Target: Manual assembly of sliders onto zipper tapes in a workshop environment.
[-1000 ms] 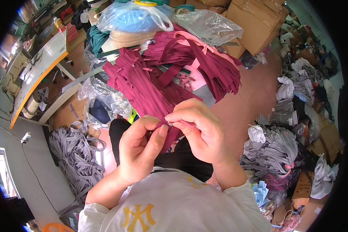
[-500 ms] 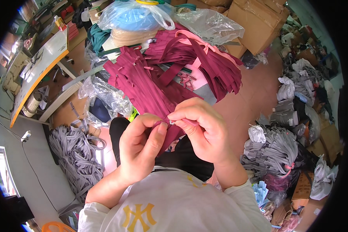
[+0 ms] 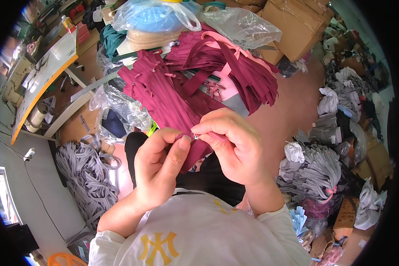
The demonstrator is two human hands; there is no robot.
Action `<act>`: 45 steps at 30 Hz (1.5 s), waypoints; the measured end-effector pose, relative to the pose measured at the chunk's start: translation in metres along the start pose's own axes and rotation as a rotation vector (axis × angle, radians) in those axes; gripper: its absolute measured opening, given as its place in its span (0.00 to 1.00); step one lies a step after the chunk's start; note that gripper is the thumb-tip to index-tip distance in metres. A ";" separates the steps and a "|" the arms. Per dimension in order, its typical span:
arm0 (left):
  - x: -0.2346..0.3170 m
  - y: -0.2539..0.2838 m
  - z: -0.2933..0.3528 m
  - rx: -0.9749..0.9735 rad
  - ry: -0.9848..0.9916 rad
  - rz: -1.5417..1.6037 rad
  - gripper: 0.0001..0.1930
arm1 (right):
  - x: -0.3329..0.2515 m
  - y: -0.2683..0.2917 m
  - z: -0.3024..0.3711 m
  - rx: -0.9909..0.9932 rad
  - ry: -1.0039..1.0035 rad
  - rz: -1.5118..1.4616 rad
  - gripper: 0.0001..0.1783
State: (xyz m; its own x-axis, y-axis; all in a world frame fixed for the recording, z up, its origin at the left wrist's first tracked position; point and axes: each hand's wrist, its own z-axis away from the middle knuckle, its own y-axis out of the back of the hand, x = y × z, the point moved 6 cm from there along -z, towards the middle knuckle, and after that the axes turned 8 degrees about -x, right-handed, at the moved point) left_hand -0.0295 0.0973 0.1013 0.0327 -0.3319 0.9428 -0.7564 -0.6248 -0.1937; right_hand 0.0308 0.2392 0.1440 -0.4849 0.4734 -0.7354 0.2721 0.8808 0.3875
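My left hand (image 3: 157, 166) pinches the end of a maroon zipper tape (image 3: 195, 157) between thumb and forefinger. Against it, the thumb and fingers of my right hand (image 3: 235, 148) grip a small silver zipper slider (image 3: 195, 137) with a maroon pull. The fingertips nearly meet, and they hide much of the slider. Just beyond my hands lies a layer of maroon zippers (image 3: 164, 95), some with sliders at their far ends. To its right a thick bundle of maroon zippers (image 3: 257, 84) is tied with a pink strip (image 3: 228, 49). Several loose maroon sliders (image 3: 214, 90) lie between the two.
Plastic-wrapped blue goods (image 3: 155, 20) stand at the back, with cardboard boxes (image 3: 292, 26) to their right. At the left is a worktable (image 3: 53, 71) with a sewing machine. Grey zipper tape is heaped on the left floor (image 3: 86, 177); grey bundles (image 3: 314, 170) lie at the right.
Both hands keep their pinch and stay almost in place. The slider and the tape end sit slightly closer together between the fingertips.
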 end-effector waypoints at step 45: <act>0.003 0.011 -0.006 -0.006 -0.216 -0.090 0.11 | 0.018 -0.016 0.020 0.073 -0.257 -0.363 0.05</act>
State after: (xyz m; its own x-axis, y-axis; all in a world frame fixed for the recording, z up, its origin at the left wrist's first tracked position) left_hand -0.0413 0.0937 0.1033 0.2387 -0.4192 0.8759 -0.7479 -0.6547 -0.1095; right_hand 0.0345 0.2331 0.1138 -0.3399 0.1072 -0.9344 0.1848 0.9817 0.0454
